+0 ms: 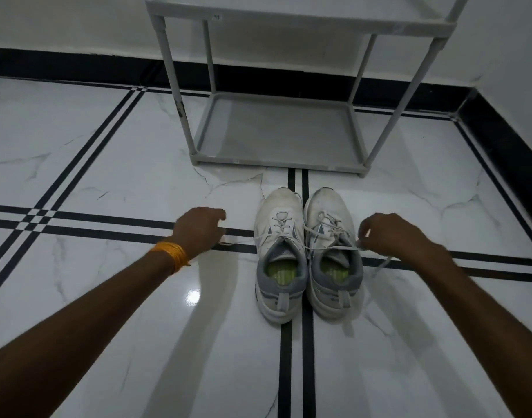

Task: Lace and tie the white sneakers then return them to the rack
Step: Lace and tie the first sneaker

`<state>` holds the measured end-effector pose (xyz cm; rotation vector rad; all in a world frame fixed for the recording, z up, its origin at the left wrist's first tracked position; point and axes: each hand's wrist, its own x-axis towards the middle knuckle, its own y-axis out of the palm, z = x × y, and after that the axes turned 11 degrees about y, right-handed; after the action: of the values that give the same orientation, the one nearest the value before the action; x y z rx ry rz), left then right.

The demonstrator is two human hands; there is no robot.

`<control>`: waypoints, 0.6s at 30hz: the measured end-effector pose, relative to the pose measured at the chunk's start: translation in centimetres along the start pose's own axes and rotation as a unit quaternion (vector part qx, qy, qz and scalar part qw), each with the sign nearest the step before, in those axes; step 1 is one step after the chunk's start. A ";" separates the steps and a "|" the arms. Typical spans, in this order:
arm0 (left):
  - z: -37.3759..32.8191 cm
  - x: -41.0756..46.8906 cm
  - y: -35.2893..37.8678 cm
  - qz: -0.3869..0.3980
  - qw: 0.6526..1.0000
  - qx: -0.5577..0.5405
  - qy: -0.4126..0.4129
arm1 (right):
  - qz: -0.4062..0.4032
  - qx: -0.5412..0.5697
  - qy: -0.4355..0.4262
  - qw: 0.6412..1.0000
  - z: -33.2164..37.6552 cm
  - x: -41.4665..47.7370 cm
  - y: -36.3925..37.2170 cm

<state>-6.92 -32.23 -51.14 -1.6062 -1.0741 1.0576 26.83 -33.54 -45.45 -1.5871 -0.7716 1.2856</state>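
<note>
The two white sneakers stand side by side on the tiled floor, just in front of the grey rack, toes toward it and heels toward me. Both are only partly laced, their collars open. My right hand is just to the right of the sneakers, its grip pinched together on a lace end that runs across the mouth of the right sneaker. My left hand is out to the left of the sneakers, fingers curled, its grip closed on another lace end coming from the left sneaker. An orange thread band circles my left wrist. The rack's bottom shelf holds nothing.
</note>
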 end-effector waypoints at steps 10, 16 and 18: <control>-7.3 -1.1 1.3 -0.085 0.955 -0.262 0.110 | 0.030 0.151 -0.219 0.964 6.1 -2.8 1.8; -7.5 -1.3 1.2 -0.062 0.976 -0.157 0.137 | -0.038 0.142 -0.257 0.955 6.0 -1.9 2.1; -6.7 -1.4 0.7 -0.043 0.983 -0.058 0.168 | -0.063 0.094 -0.252 0.961 5.4 -1.7 1.8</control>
<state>-0.73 -35.20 -50.11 -1.7393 -0.9793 0.6462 21.04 -34.25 -46.65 -1.0474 -1.0090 1.6391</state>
